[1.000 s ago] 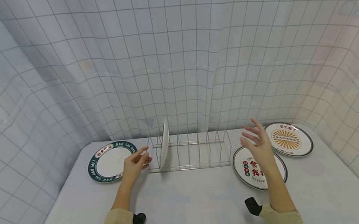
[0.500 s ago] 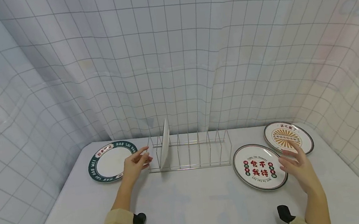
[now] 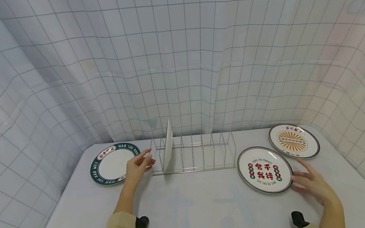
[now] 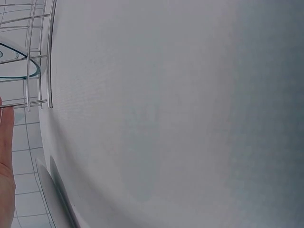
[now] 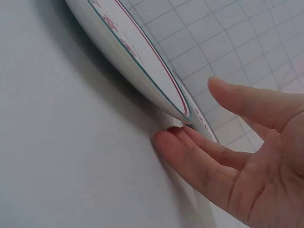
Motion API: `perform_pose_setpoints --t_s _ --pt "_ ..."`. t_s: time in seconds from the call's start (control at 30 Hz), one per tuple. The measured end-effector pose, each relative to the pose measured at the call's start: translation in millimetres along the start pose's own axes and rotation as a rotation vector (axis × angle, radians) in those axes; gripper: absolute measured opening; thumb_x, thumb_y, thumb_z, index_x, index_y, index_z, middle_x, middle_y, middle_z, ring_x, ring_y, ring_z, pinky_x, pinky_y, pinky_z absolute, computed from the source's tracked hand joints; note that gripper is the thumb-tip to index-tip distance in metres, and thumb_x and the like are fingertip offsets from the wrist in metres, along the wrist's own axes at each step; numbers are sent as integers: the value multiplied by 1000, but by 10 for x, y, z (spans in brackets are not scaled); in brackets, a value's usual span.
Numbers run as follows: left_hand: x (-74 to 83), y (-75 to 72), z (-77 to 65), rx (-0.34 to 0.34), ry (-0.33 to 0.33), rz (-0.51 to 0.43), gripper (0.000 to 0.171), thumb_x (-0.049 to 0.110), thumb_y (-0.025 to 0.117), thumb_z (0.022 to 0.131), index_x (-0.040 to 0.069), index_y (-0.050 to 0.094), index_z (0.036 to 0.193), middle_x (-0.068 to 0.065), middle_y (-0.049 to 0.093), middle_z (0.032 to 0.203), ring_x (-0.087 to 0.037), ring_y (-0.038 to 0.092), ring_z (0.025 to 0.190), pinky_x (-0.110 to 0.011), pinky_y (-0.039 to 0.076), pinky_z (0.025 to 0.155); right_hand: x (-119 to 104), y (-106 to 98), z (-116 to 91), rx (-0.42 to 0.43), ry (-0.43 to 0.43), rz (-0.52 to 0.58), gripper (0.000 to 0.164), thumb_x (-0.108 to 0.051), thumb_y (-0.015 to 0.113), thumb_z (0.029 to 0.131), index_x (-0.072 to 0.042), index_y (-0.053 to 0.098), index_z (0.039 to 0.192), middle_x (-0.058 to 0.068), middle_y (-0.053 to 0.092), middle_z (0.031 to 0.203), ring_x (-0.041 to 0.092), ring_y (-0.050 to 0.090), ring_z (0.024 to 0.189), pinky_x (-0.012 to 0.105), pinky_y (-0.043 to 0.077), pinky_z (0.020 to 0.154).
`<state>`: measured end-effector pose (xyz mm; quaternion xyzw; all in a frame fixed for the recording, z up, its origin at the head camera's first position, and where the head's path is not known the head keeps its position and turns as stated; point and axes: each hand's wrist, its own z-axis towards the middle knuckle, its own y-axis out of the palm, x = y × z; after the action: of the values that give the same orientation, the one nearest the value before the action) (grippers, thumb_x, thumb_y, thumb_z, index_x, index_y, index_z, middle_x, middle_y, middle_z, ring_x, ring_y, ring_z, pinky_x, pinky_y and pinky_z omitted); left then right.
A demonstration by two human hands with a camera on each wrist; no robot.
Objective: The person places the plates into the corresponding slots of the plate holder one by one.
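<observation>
My left hand (image 3: 137, 167) is at the left end of a wire dish rack (image 3: 207, 170), its fingers bent around the end wires. In the left wrist view a finger (image 4: 6, 142) meets the rack's wire; the thumb's grip is hidden. A white plate (image 3: 168, 146) stands on edge in the rack, leaning slightly. My right hand (image 3: 316, 185) is beside the right rim of a plate with red and green lettering (image 3: 265, 170). In the right wrist view its lower fingertips (image 5: 166, 140) are close to the rim's underside, while the thumb is raised apart from the plate.
A green-rimmed plate (image 3: 114, 164) lies flat left of the rack. A plate with a yellow sunburst (image 3: 294, 141) lies at the back right, close behind the lettered plate. A gridded white curtain (image 3: 182, 60) hangs behind and at both sides of the white table (image 3: 196, 216).
My right hand has moved right and toward me, from above the lettered plate to its right rim, uncovering the lettering. My left hand has stayed at the rack.
</observation>
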<state>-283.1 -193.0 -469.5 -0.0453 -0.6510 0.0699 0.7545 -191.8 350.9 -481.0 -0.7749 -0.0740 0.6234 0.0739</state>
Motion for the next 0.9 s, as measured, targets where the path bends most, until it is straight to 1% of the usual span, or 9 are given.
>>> perform_pose_setpoints --t_s 0.1,0.2,0.33,0.47,0.57,0.67,0.77,0.83,0.9 --pt "4 -5 6 -5 -11 -11 37 15 56 92 -1 54 125 -26 64 94 -12 66 80 -33 54 76 31 18 21 -46 16 26 79 -7 58 89 -14 5 148 32 22 131 11 57 89 37 54 80" --pt "-3 -13 10 -10 -10 -24 37 13 56 92 -2 53 125 -27 64 94 -16 66 81 -34 54 76 40 50 42 -34 36 20 75 -4 59 87 -11 14 147 23 30 119 11 57 85 35 55 78" --pt "-10 -8 8 -7 -2 -13 38 18 56 92 1 54 125 -25 64 93 -10 65 79 -32 55 77 39 104 52 17 69 -35 72 -2 65 82 -10 29 143 15 33 107 10 56 79 28 56 75" --pt "-14 2 4 -1 20 1 39 21 56 92 1 54 125 -25 64 93 -6 64 77 -32 55 76 45 135 54 14 68 -42 66 1 65 80 -9 38 139 13 31 106 9 54 79 25 55 74" --pt "-21 3 6 2 27 2 38 20 56 92 1 54 125 -26 64 93 -7 64 77 -33 55 76 59 145 64 1 62 -15 65 1 62 81 -11 37 140 12 33 107 9 53 81 25 55 74" --pt "-14 1 2 2 14 -2 38 19 56 92 2 54 125 -26 64 93 -10 65 78 -33 55 76 75 154 75 -25 66 32 67 -1 59 83 -15 32 143 18 37 118 8 54 87 25 54 76" --pt "37 -2 -14 -4 0 -17 37 15 56 92 1 54 125 -26 64 93 -17 65 81 -33 55 76 89 163 83 -39 72 124 70 0 57 84 -19 26 145 21 36 129 9 57 90 27 53 80" --pt "100 2 -38 -5 -3 -17 36 12 55 92 -1 54 125 -28 63 93 -22 66 82 -35 55 76 96 162 84 -49 68 187 72 1 55 85 -22 23 146 20 37 129 10 59 90 28 54 80" --pt "169 8 -64 -4 -4 -15 35 10 54 92 -3 53 125 -29 63 93 -24 65 83 -36 55 77 105 161 78 -60 53 247 73 2 54 86 -25 23 146 14 39 124 10 59 89 28 54 79"
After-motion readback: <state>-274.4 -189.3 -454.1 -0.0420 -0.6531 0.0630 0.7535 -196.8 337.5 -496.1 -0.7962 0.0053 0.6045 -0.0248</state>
